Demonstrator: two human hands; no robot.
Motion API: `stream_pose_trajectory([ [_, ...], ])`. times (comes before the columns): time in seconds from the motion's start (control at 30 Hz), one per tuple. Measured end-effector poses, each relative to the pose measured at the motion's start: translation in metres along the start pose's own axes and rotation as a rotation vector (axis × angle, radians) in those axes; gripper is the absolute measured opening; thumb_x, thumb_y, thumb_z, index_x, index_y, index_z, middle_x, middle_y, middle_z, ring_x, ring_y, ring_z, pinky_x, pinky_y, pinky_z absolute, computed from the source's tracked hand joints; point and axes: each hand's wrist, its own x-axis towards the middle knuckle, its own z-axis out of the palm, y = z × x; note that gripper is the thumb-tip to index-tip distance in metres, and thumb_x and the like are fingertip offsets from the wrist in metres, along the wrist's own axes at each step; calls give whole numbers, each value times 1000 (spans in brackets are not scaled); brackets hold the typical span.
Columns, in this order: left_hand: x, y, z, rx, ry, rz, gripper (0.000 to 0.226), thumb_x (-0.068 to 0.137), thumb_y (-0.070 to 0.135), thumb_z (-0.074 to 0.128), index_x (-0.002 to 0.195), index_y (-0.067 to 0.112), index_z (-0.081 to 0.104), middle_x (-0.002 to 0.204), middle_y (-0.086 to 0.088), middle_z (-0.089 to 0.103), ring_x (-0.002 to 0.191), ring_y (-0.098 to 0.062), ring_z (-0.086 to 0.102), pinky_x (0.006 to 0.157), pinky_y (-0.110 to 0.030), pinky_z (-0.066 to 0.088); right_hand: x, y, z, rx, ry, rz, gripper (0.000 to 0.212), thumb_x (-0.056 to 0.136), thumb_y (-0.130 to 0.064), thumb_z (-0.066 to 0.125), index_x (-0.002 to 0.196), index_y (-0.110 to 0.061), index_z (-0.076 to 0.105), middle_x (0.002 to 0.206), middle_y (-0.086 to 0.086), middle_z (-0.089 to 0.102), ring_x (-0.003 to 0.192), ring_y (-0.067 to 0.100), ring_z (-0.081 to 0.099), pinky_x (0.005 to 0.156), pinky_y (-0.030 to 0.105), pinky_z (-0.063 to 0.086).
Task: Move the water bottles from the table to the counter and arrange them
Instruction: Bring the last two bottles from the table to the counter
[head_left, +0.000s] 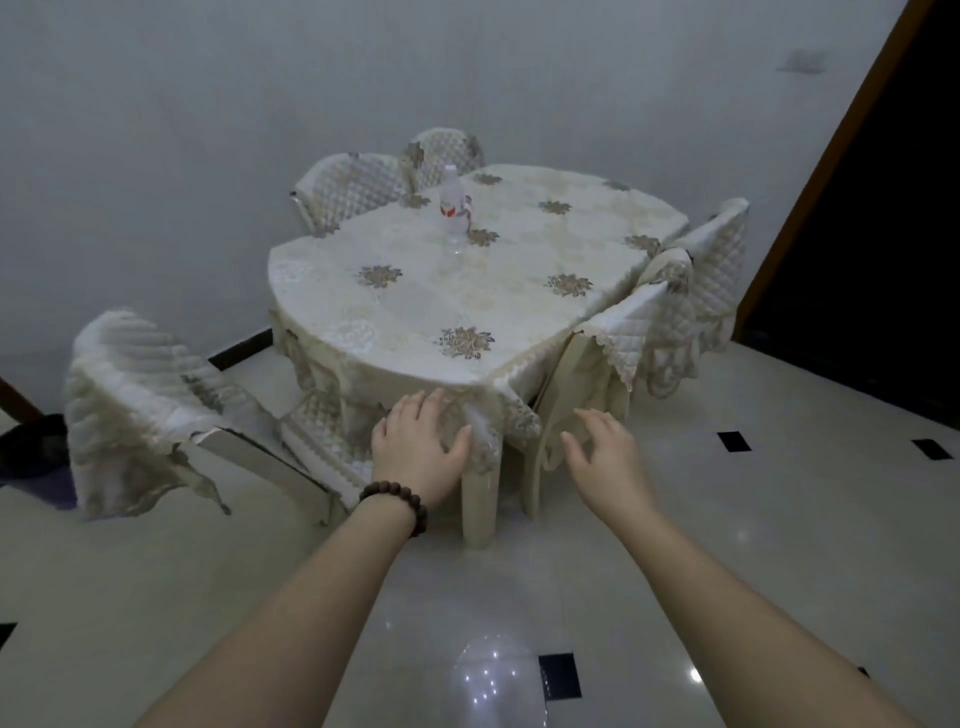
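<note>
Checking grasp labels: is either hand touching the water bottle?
Apart. The head view shows the water bottle standing far across the table, while the left hand and right hand hover open near its front edge.

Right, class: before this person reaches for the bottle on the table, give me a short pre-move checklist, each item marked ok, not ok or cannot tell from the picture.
1. Left hand free, holding nothing: ok.
2. Right hand free, fingers relaxed: ok.
3. Water bottle upright on the table: ok.
4. Bottle within reach from here: not ok; it stands on the far side, both hands at the near edge.
5. Tabletop path to the bottle free of other things: ok.
6. Counter ready to receive it: cannot tell; not in view.
</note>
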Motion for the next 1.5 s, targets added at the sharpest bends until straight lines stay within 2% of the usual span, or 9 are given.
stream_pose_trajectory([
  [0.13,67,-16,16,-2,-6,-16,66,90,56,40,145,21,30,150,-1,34,141,-18,23,115,-42,20,71,-11,21,-8,-15,-25,45,95,-32,50,134,-10,50,143,9,47,136,23,36,114,37,26],
  [0.27,142,-31,33,-9,-16,-38,66,90,54,40,145,21,29,150,-2,33,141,-20,23,114,-43,20,153,-18,42,3,-40,-38,46,96,-35,47,137,-15,46,145,4,43,134,23,37,110,40,32],
  [0.57,305,-54,37,19,15,-137,64,92,50,42,146,17,30,150,-5,33,141,-21,22,113,-43,21,333,-44,85,54,-126,-68,49,98,-37,42,142,-15,40,147,3,40,136,20,34,111,35,28],
  [0.8,404,-90,45,-24,31,-181,63,91,49,44,144,16,33,147,-4,36,139,-21,24,111,-42,23,430,-79,127,81,-146,-66,50,97,-34,46,142,-14,38,146,4,41,135,21,35,108,34,30],
  [1.0,503,-133,51,-104,35,-140,61,90,47,47,142,16,36,143,-4,41,137,-21,27,109,-41,24,511,-119,173,120,-136,24,57,93,-39,52,143,-16,36,147,4,39,136,21,34,108,33,29],
  [1.13,563,-161,52,-138,-9,-91,61,90,45,48,141,15,36,141,-3,42,135,-21,29,107,-41,25,572,-146,192,166,-88,126,66,89,-42,60,144,-15,35,148,5,38,136,22,35,108,32,29],
  [1.3,621,-191,59,-152,-72,-59,65,91,47,45,145,14,29,149,-6,34,140,-21,22,113,-41,22,639,-158,216,283,-35,315,84,79,-46,71,145,-18,28,146,7,40,133,25,40,103,37,36],
  [1.5,662,-211,74,-193,-93,-62,66,92,47,46,147,16,27,151,-6,31,142,-21,20,114,-42,20,703,-159,250,376,-17,383,114,70,-40,81,152,-18,5,156,5,26,139,24,33,109,36,31],
])
